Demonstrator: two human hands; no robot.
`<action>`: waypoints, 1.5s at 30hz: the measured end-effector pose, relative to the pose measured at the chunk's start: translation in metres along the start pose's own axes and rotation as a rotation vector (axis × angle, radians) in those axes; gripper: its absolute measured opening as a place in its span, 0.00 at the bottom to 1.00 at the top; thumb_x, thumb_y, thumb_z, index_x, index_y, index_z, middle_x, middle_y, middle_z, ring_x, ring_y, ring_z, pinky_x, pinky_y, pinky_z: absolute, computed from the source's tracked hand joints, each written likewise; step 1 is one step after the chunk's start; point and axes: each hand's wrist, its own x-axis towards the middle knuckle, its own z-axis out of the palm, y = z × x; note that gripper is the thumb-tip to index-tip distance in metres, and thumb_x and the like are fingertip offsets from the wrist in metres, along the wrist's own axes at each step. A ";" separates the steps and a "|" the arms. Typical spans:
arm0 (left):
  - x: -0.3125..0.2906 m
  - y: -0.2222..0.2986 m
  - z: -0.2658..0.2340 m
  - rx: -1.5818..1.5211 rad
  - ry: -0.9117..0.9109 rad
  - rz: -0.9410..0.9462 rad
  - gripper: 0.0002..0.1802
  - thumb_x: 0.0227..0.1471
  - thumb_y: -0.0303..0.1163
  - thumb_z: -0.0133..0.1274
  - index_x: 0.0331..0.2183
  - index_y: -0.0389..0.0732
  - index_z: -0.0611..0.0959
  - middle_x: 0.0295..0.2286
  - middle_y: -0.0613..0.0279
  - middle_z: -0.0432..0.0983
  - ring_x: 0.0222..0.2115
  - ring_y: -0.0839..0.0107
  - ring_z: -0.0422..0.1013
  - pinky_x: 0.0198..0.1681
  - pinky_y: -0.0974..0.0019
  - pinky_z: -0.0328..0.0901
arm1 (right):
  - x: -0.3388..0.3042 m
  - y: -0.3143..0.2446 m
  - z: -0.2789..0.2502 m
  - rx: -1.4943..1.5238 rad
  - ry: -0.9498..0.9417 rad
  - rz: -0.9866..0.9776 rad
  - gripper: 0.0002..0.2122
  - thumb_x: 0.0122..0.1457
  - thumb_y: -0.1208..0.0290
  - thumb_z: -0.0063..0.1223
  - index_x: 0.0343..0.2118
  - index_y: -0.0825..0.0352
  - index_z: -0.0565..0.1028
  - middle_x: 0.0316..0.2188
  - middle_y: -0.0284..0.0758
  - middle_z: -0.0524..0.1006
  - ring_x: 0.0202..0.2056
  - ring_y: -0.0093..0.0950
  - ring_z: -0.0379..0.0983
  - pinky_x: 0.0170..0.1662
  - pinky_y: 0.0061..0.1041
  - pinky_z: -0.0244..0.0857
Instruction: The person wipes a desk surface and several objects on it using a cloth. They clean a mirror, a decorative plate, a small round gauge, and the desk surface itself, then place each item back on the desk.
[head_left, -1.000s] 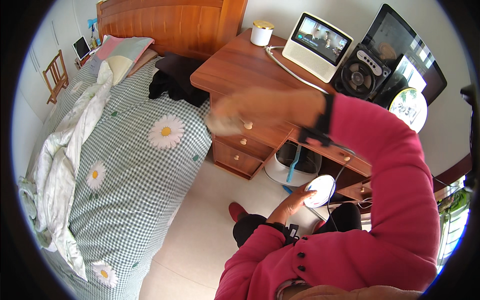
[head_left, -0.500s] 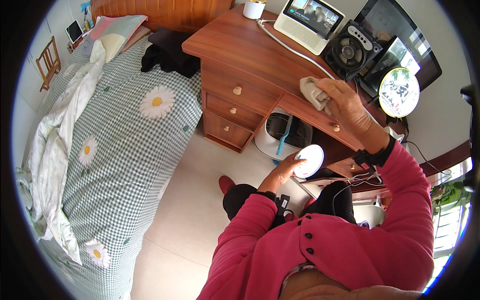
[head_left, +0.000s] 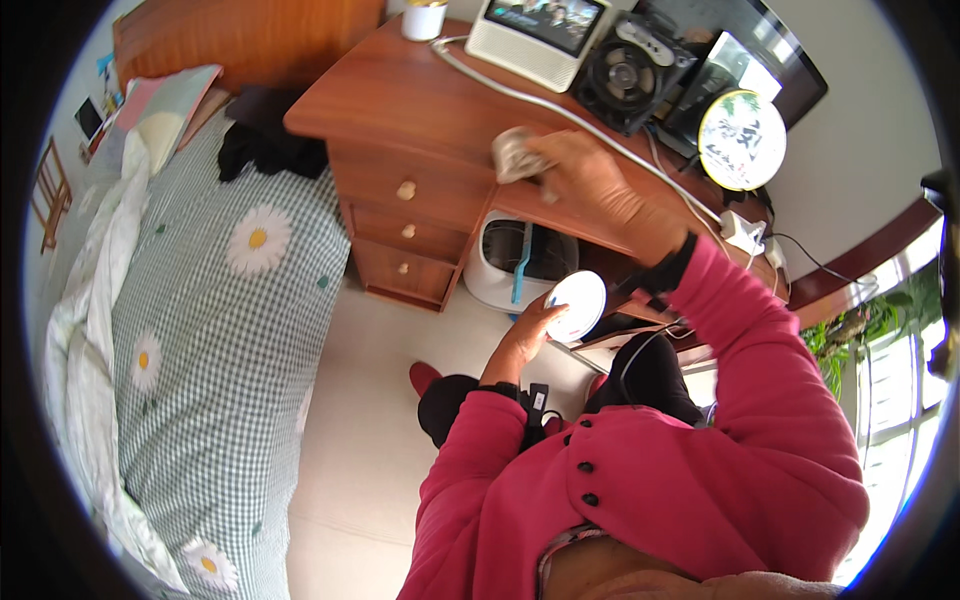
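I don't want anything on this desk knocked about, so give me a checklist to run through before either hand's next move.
1. Left hand has the white round object: ok, thumb over its edge.
2. Right hand has the crumpled cloth: ok, held at the fingertips.
3. Cloth touching the desk: cannot tell; it is blurred near the front edge.
4. White cable well clear of the right hand: not ok; it runs across the desktop close behind it.
5. Display clear of the cloth: ok; it stands farther back, beyond the cable.
6. Round object clear of the white bin: cannot tell; they overlap in this view.
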 end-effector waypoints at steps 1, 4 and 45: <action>0.004 -0.002 -0.002 0.022 0.038 0.009 0.33 0.52 0.37 0.59 0.57 0.39 0.69 0.47 0.61 0.75 0.46 0.70 0.73 0.48 0.62 0.70 | 0.000 -0.019 0.013 -0.002 0.204 -0.107 0.23 0.44 0.74 0.62 0.47 0.62 0.74 0.37 0.38 0.77 0.42 0.42 0.72 0.48 0.37 0.68; 0.008 -0.013 -0.012 0.122 0.164 -0.037 0.33 0.49 0.41 0.62 0.54 0.41 0.72 0.46 0.65 0.75 0.47 0.70 0.72 0.50 0.61 0.67 | -0.018 -0.072 0.024 0.288 -0.171 -0.292 0.23 0.41 0.78 0.60 0.45 0.61 0.75 0.39 0.36 0.77 0.44 0.40 0.73 0.46 0.34 0.70; 0.009 -0.018 -0.009 0.034 0.229 -0.035 0.25 0.52 0.32 0.58 0.51 0.37 0.74 0.45 0.59 0.75 0.47 0.67 0.72 0.50 0.59 0.69 | -0.135 0.046 -0.057 -0.435 -0.120 0.419 0.25 0.50 0.74 0.57 0.53 0.67 0.68 0.42 0.40 0.73 0.46 0.40 0.70 0.51 0.36 0.65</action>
